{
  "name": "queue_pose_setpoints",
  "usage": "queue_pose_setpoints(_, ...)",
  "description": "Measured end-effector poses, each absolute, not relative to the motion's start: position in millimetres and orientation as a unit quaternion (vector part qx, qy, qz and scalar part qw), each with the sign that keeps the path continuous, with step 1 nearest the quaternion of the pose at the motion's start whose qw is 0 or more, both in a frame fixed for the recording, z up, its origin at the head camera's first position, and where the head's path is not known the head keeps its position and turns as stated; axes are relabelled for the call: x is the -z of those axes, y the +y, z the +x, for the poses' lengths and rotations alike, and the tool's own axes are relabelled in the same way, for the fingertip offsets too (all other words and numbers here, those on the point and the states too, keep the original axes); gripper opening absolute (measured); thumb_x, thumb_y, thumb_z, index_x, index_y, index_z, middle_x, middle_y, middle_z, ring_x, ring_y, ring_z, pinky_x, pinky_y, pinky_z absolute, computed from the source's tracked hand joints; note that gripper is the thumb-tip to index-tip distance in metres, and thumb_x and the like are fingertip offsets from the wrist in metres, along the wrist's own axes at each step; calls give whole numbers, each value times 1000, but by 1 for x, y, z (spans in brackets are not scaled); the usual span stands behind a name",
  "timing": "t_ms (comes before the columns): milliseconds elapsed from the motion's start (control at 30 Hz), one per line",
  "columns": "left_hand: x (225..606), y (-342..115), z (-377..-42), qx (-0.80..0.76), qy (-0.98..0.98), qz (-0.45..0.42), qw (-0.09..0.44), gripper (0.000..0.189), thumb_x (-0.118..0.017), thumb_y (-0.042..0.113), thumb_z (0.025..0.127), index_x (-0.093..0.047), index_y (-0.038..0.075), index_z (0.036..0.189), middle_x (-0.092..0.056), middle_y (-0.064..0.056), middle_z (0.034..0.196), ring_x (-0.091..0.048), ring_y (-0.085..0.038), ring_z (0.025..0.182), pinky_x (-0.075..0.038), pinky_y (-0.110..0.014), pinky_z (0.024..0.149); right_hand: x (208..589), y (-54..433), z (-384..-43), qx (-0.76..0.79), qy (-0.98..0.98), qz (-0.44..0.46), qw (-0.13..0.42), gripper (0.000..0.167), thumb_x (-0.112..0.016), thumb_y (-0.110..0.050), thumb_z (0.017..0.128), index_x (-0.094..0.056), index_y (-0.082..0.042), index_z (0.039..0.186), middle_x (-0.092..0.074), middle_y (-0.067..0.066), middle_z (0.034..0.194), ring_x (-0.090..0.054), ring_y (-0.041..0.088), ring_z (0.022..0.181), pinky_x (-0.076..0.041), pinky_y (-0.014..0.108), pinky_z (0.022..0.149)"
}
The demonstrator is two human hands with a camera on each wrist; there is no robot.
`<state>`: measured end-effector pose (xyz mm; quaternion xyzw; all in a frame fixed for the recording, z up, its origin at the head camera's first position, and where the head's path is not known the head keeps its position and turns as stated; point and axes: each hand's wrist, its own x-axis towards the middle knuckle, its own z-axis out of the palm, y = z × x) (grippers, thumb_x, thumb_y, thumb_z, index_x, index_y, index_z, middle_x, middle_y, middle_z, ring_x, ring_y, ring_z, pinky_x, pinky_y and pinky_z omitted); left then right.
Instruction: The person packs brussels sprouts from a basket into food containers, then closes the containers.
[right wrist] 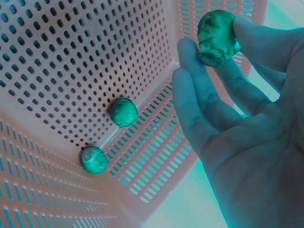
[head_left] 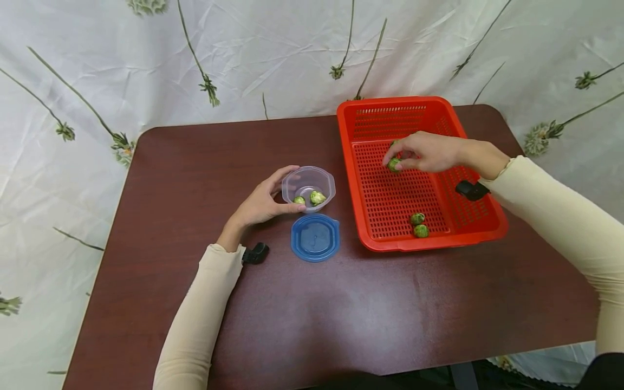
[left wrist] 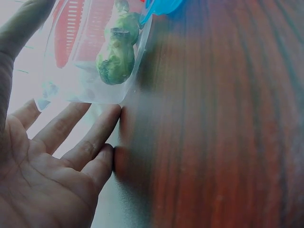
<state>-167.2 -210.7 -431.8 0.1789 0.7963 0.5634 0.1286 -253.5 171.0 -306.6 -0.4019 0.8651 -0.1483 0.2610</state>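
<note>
My right hand is over the red basket, pinching a Brussels sprout between thumb and fingers. Just behind that sprout, another sprout shows partly hidden by the fingers. Two more sprouts, a nearer one and one beside it, lie on the basket's floor by its near wall. With thumb and fingers on either side, my left hand holds a small clear plastic container on the table. Inside it are two sprouts.
A round blue lid lies on the brown table right in front of the container. The basket stands to the container's right, its walls raised and slotted. Behind the table hangs a white cloth with a flower print.
</note>
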Motion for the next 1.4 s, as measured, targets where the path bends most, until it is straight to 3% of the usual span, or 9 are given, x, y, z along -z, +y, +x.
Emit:
queue_pose_setpoints(100, 433, -211, -167, -566, 795, 177, 129, 85, -84, 14, 82, -38, 24, 152, -47, -6, 149, -51, -27, 135, -37, -49, 113, 306, 169, -254, 152, 866, -406, 249, 28, -62, -8, 99, -65, -8, 127, -66, 5, 122, -60, 19, 96, -49, 41, 92)
queue_pose_setpoints(267, 433, -212, -167, -566, 794, 177, 130, 86, -84, 13, 82, -37, 23, 153, -47, -7, 149, -50, -28, 136, -36, -49, 113, 305, 166, -253, 153, 864, -418, 234, 27, -61, -8, 100, -64, -8, 127, -65, 3, 116, -54, 18, 92, -47, 39, 87)
queue_pose_setpoints(733, 431, -211, -166, -564, 796, 178, 128, 87, -86, 14, 80, -38, 23, 152, -49, -7, 148, -52, -27, 134, -38, -49, 112, 298, 157, -250, 162, 866, -430, 197, 26, -64, -7, 98, -64, -7, 124, -65, 3, 107, -56, 17, 91, -48, 34, 83)
queue_pose_setpoints(1167, 432, -211, -166, -568, 794, 177, 128, 86, -85, 12, 81, -38, 22, 152, -49, -8, 147, -53, -27, 133, -37, -49, 112, 292, 144, -248, 179, 860, -443, 177, 28, -67, -8, 96, -64, -4, 124, -66, 6, 115, -60, 22, 98, -50, 40, 90)
queue_pose_setpoints(1400, 432, -211, -167, -568, 792, 181, 127, 85, -84, 12, 82, -38, 22, 152, -49, -8, 146, -53, -27, 133, -38, -49, 111, 292, 138, -246, 178, 857, -449, 177, 28, -65, -7, 97, -63, -6, 125, -66, 3, 107, -57, 17, 88, -48, 34, 81)
